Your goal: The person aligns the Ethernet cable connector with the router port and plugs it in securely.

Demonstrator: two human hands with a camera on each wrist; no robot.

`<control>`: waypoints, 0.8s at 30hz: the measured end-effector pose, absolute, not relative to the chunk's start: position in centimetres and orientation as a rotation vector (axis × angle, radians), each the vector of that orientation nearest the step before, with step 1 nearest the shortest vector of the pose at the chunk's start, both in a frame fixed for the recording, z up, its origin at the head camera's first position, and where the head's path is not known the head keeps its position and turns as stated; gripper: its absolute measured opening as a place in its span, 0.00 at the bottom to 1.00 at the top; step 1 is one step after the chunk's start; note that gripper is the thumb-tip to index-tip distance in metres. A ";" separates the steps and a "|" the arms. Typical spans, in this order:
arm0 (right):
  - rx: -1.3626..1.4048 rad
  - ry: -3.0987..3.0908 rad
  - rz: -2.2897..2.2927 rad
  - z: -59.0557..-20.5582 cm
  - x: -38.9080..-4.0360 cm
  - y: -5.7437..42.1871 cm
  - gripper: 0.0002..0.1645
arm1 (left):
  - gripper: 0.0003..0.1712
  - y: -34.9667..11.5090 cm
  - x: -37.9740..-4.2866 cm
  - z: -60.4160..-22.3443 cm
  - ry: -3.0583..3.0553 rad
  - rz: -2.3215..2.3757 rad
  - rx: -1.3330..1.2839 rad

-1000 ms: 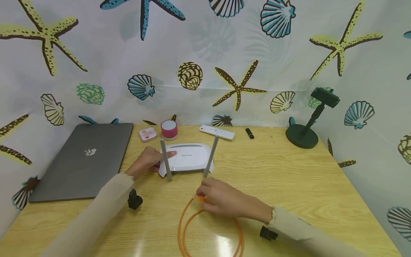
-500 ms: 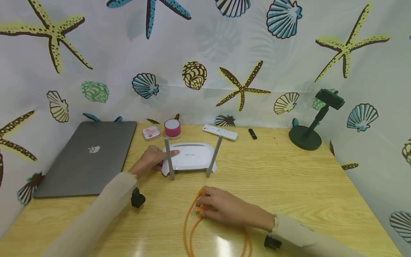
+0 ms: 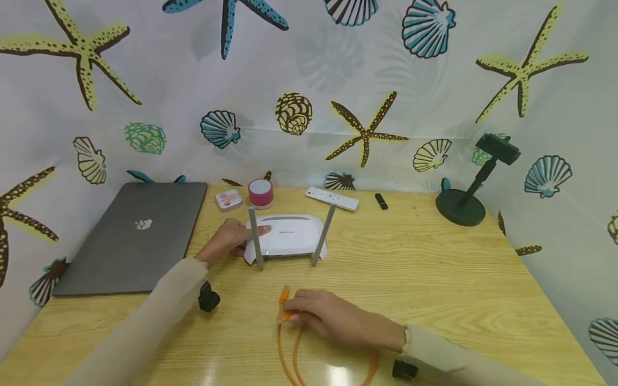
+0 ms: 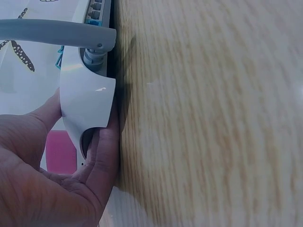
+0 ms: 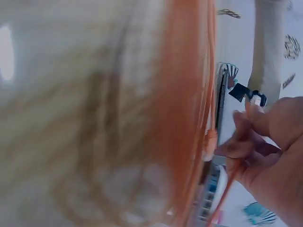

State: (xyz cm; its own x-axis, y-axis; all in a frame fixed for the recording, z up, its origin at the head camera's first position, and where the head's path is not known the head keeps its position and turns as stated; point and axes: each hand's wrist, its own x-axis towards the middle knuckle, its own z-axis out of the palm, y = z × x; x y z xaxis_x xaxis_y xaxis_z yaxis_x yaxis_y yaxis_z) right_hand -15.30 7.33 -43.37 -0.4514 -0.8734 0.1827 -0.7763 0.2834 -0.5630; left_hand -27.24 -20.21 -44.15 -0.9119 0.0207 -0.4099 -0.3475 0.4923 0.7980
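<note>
A white router (image 3: 292, 236) with two grey antennas lies on the table, its ports facing the near side. At its left end my left hand (image 3: 230, 236) grips it, thumb on top and fingers underneath; the left wrist view shows this hand (image 4: 61, 179) around the router's end (image 4: 87, 99). In front of the router, my right hand (image 3: 333, 317) pinches an orange network cable (image 3: 281, 343) near one plug. The cable's other plug (image 3: 284, 294) lies just beyond the fingertips. In the right wrist view, a clear plug (image 5: 256, 100) sticks out from the fingers, and the cable is partly blurred.
A closed dark laptop (image 3: 130, 241) lies left. Behind the router are a small pink case (image 3: 229, 200), a pink-and-white cylinder (image 3: 260, 194), a white remote (image 3: 332, 198) and a black USB stick (image 3: 381, 201). A dark green stand (image 3: 461, 206) is back right.
My right hand has drawn back toward me and slightly left with the cable plug, and the cable's loop has shifted. My left hand keeps its grip on the router.
</note>
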 end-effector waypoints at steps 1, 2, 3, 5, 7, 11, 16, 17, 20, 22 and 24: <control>-1.489 2.352 -0.957 -43.5 -15.5 7.1 0.16 | 0.30 -20.2 -27.2 -44.2 2.378 1.383 -0.275; -1.420 2.317 -1.019 -43.6 -15.7 6.9 0.17 | 0.30 -20.2 -27.2 -44.2 2.381 1.377 -0.286; -1.360 2.286 -1.074 -43.8 -15.9 6.7 0.17 | 0.30 -20.3 -27.2 -44.3 2.383 1.374 -0.290; -1.226 2.238 -1.167 -44.2 -16.2 6.3 0.17 | 0.30 -20.3 -27.2 -44.3 2.381 1.379 -0.297; -1.105 2.213 -1.231 -44.6 -16.4 5.9 0.17 | 0.30 -20.3 -27.2 -44.3 2.377 1.387 -0.292; -0.988 2.240 -1.288 -45.0 -17.0 5.3 0.15 | 0.29 -20.3 -27.2 -44.3 2.377 1.395 -0.279; -1.126 2.310 -1.267 -45.3 -17.5 4.8 0.14 | 0.28 -20.3 -27.2 -44.3 2.381 1.385 -0.300; -1.140 2.313 -1.259 -45.3 -17.5 4.7 0.15 | 0.28 -20.3 -27.2 -44.3 2.379 1.385 -0.301; -1.139 2.306 -1.268 -45.1 -17.5 4.4 0.15 | 0.28 -20.4 -27.2 -44.3 2.363 1.410 -0.286; -1.137 2.305 -1.277 -45.0 -17.4 4.3 0.13 | 0.29 -20.4 -27.1 -44.3 2.357 1.425 -0.261; -1.165 2.303 -1.282 -45.0 -17.4 4.2 0.11 | 0.29 -20.4 -27.1 -44.4 2.360 1.431 -0.246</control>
